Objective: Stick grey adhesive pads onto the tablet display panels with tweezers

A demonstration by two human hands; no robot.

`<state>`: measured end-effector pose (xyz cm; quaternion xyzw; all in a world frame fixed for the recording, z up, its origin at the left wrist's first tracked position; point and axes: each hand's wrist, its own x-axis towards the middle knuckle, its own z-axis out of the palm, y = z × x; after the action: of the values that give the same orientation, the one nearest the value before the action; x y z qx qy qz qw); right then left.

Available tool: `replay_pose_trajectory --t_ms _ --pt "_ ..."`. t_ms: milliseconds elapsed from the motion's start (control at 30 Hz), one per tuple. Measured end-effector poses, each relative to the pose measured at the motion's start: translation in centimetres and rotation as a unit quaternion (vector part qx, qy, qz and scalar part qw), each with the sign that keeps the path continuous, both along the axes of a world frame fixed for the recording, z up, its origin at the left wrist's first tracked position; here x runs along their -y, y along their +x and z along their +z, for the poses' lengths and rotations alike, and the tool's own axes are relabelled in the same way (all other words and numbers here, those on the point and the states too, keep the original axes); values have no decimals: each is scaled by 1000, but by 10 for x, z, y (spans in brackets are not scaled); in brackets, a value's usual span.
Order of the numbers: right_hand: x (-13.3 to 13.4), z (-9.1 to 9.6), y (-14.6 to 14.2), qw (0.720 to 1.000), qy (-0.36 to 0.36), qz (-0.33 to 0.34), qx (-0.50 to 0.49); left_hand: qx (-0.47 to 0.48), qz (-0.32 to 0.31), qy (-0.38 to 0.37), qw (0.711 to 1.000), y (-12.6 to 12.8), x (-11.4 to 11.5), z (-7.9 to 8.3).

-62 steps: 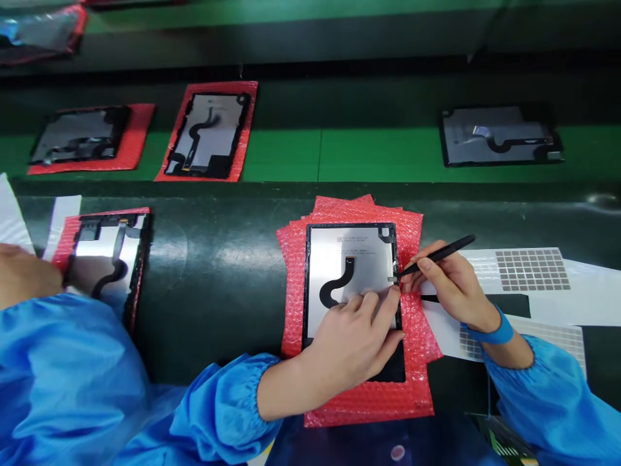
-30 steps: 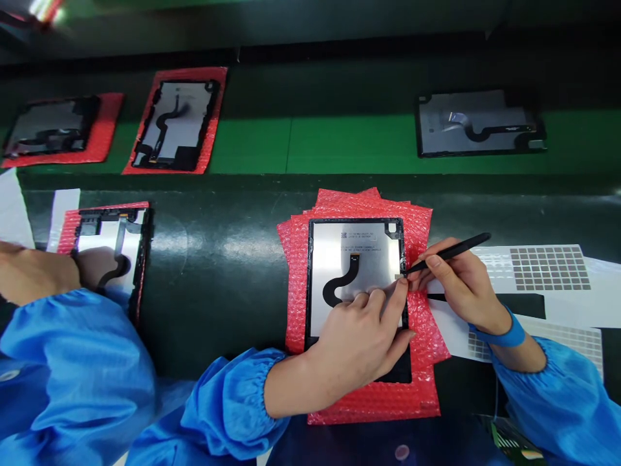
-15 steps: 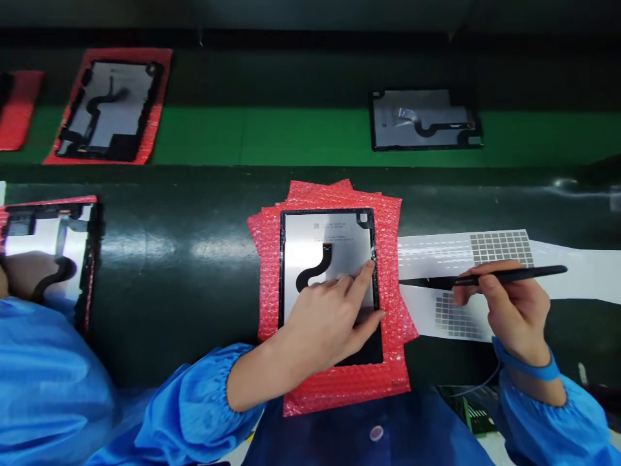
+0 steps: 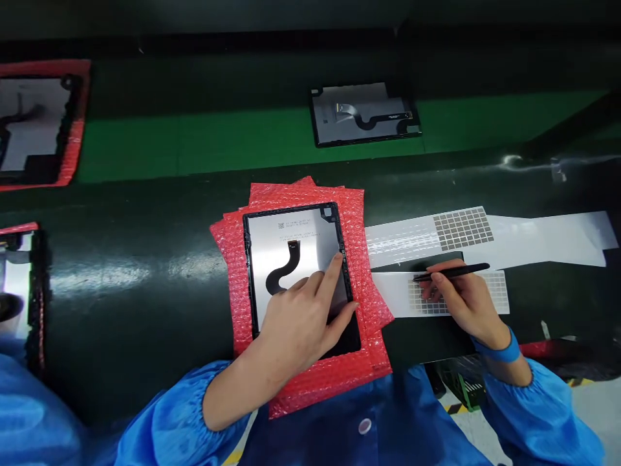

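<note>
Black thin tweezers, pinched in the right hand, point at the white sticker sheet right of the silver black-framed panel. The open left hand should press that panel flat.

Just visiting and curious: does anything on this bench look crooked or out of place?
Only the red bubble-wrap sheets under the display panel: they are stacked unevenly, corners fanning out at different angles. No spill or damage shows. The right hand's black tweezers look intact.
</note>
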<state>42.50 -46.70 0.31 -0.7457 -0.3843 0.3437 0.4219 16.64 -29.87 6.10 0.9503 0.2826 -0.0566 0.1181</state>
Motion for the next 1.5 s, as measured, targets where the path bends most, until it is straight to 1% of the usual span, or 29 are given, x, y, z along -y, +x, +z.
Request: replay_pose_trajectory --t_ms 267,400,700,800,967,1167,1300,1500 --pt "3 -2 0 999 4 -9 -32 -11 3 -18 1000 -1 0 1" --pt "1 -2 -1 998 1 -29 -48 -15 4 -25 1000 0 1 1" --pt "-5 0 -3 990 22 -77 -114 -8 -48 -32 998 -6 -3 -5" --pt "-4 1 -2 990 19 -75 -118 -12 -61 -46 997 -5 -5 -4" --pt "-1 3 -2 994 -5 -65 -88 -15 -75 -46 996 -1 -8 -2" --pt "-5 7 -1 994 -28 -59 -92 -23 -76 -48 996 2 -9 0" --pt "-10 10 -2 992 -22 -69 -104 -11 -72 -45 996 2 -9 0" --pt "-11 10 1 988 -5 -83 -133 1 -74 -71 995 0 -11 0"
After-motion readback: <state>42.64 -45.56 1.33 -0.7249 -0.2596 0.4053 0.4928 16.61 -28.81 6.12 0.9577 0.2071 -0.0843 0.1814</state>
